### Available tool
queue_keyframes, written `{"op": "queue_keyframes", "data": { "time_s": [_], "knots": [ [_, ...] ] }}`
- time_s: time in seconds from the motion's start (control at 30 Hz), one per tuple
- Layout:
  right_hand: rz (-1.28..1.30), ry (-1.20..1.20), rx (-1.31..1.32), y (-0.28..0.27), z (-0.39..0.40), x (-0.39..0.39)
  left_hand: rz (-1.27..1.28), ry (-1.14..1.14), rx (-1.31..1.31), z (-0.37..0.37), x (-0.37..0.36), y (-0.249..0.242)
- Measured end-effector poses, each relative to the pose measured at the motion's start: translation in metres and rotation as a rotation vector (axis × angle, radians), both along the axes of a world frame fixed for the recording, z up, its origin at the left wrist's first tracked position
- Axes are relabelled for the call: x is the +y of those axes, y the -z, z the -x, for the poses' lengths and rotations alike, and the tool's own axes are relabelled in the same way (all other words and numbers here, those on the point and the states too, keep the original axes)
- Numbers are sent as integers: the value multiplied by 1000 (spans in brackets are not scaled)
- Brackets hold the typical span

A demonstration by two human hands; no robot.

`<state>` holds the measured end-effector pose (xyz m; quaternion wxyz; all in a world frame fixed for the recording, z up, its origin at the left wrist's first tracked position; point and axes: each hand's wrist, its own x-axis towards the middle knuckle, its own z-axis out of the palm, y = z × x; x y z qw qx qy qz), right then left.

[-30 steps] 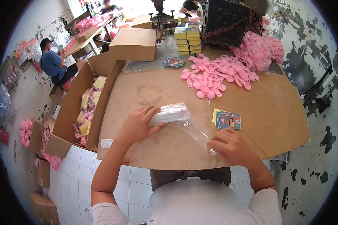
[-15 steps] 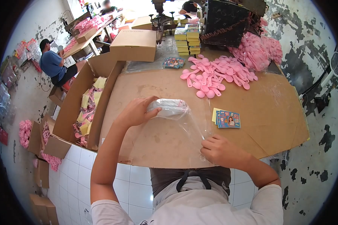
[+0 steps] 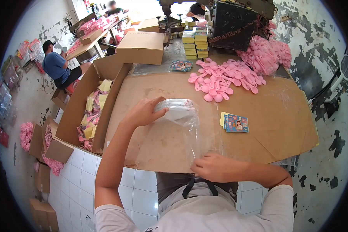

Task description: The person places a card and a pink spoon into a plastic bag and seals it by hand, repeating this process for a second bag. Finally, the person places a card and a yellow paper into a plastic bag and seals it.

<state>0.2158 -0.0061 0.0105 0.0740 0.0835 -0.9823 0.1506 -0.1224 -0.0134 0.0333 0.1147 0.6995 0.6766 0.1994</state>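
Note:
My left hand (image 3: 145, 112) is closed on the far end of clear plastic bags (image 3: 178, 110), which look stacked or folded into a flat bundle with small pink print. From there the thin film runs toward me over the cardboard table top. Its near corner is pinched by my right hand (image 3: 210, 167), low at the table's front edge. To the right of the film lie a few printed cards (image 3: 237, 123), blue with a picture, over a yellow one. Beyond the bundle spreads a loose heap of pink plastic spoons (image 3: 224, 77).
A long open carton (image 3: 112, 104) at left holds packets of yellow cards and pink spoons. Behind stand a closed box (image 3: 140, 46), stacks of cards (image 3: 195, 40) and a dark metal machine (image 3: 232, 25). Bagged spoons (image 3: 263, 54) sit back right. A person (image 3: 56, 63) sits far left.
My right hand has moved left and toward me, pulling the film's near corner along. The left hand stays almost in place on the bundle.

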Motion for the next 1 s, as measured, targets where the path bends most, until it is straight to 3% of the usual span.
{"op": "queue_keyframes", "data": {
  "time_s": [0.1,0.17,0.23,0.33,0.43,0.63,0.73,0.83,0.9,1.0],
  "knots": [
    [-5,109,-108,-47,1,23,10,-21,3,-2,-2,-2],
    [-101,194,216,-72,11,50,14,-25,-6,-3,-2,-2],
    [-85,437,320,-89,32,69,12,-23,-24,-4,-3,-1],
    [-140,298,504,-72,85,97,-26,0,-14,-3,-3,0],
    [-126,321,148,-33,120,117,-54,3,17,3,-2,10],
    [-32,279,-201,-36,153,141,-42,-76,-91,-13,-18,-3],
    [60,275,-283,-41,150,142,-605,25,273,-11,-18,15],
    [127,261,-49,-16,152,161,-701,111,406,-27,-28,26],
    [212,313,-41,-19,150,169,-634,132,535,-46,-34,29],
    [349,398,-99,-34,144,165,-616,84,452,-56,-31,38]
  ]
}}
